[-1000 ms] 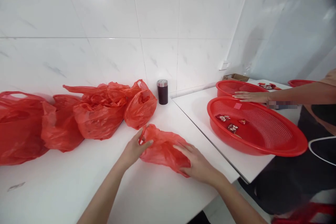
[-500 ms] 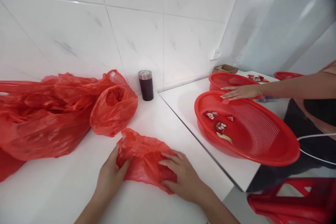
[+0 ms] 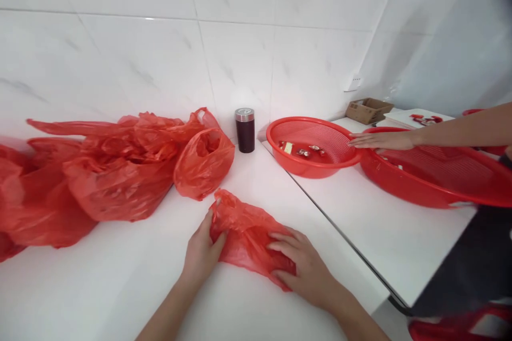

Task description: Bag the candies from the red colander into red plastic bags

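Observation:
A crumpled red plastic bag (image 3: 252, 234) lies on the white table in front of me. My left hand (image 3: 204, 250) grips its left edge, thumb on the near side and fingers at the back. At the other end, my right hand (image 3: 302, 264) curls over the bag with its fingers a little apart and the thumb low. Whether anything is inside the bag cannot be made out. Just behind it stands a rounded, tied-looking red bag (image 3: 206, 165). More red bags (image 3: 120, 181) are heaped to the left, apart from my hands.
A dark tumbler (image 3: 245, 133) stands by the tiled wall. On the adjoining table are a red basket (image 3: 312, 168) with small wrapped pieces and a larger red basket (image 3: 420, 189). Another person's hand (image 3: 380, 141) rests at its rim. A cardboard box (image 3: 368, 112) is behind.
The view has turned, so things sit further right. The red baskets have shifted: one now stands left by the wall, the other further right. My hands keep the same place on the bag.

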Demonstrator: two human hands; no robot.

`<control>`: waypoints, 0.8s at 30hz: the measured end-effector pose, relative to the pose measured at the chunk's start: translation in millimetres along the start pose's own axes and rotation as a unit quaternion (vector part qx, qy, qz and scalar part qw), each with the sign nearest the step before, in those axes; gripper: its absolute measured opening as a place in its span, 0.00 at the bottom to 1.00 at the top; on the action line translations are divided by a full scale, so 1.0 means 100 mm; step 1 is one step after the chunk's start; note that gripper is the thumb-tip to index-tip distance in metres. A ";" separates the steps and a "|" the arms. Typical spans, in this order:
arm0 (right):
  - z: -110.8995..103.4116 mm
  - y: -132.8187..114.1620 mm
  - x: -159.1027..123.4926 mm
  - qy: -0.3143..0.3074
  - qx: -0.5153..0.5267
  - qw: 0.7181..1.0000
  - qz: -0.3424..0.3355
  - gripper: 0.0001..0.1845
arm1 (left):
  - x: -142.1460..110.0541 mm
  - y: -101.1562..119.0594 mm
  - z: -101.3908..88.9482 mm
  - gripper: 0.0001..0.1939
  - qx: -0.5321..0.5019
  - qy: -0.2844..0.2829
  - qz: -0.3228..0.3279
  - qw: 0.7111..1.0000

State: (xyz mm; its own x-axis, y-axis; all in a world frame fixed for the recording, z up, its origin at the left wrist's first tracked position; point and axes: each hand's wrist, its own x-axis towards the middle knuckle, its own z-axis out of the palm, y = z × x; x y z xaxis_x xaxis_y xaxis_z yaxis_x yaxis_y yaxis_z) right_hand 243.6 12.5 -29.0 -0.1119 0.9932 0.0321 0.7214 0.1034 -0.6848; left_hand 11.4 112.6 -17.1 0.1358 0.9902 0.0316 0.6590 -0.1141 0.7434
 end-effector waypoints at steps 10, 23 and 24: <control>0.05 0.01 0.00 0.062 0.010 0.997 -0.034 0.27 | -0.08 0.13 -0.17 0.39 -0.290 -0.118 0.050 0.948; -0.64 -0.43 -0.15 -0.071 -0.047 0.991 -0.105 0.39 | -0.60 0.14 -0.91 0.44 -0.467 -0.157 -0.017 0.870; -0.76 -0.47 -0.21 -0.074 -0.022 0.989 -0.126 0.34 | -0.62 0.11 -0.90 0.45 -0.461 -0.145 -0.031 0.875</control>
State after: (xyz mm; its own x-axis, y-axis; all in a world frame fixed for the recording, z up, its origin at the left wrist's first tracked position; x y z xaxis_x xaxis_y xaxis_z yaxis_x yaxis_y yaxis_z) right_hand 263.8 -8.8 57.5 -0.3885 0.9173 0.0875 0.6865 0.3515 -0.6366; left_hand -56.7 57.5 49.0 0.3904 0.9154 -0.0984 -0.1863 0.1832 0.9653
